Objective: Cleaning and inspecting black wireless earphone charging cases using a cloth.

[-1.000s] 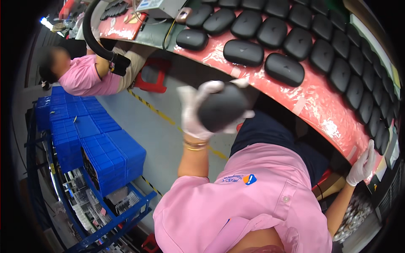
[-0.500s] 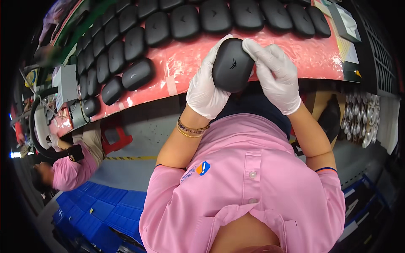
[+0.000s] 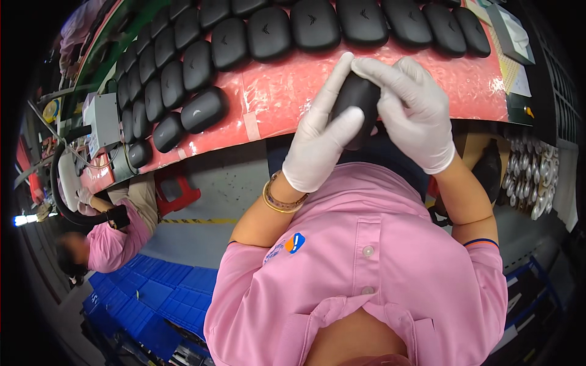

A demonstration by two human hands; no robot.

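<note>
Between my two white-gloved hands is a black, rounded oblong case [image 3: 356, 97], tilted so that a narrower side shows. My left hand [image 3: 320, 137] grips it from the left, thumb across its face and fingers along its edge. My right hand [image 3: 418, 116] closes on its right side, fingertips meeting the far end near the left fingertips. Beyond them, rows of similar black cases [image 3: 315, 25] with small emblems lie on a table covered in pink bubble wrap [image 3: 274, 91].
A grey box [image 3: 102, 122] with cables stands at the table's left end. Another person in a pink shirt [image 3: 122, 229] works at far left, near a red stool [image 3: 174, 189]. Blue bins [image 3: 152, 293] stand on the left. Shiny hanging pieces [image 3: 531, 171] are at right.
The case has turned from showing its broad emblem face to a narrower side. My left thumb now lies across it, and both hands have shifted slightly right in the view.
</note>
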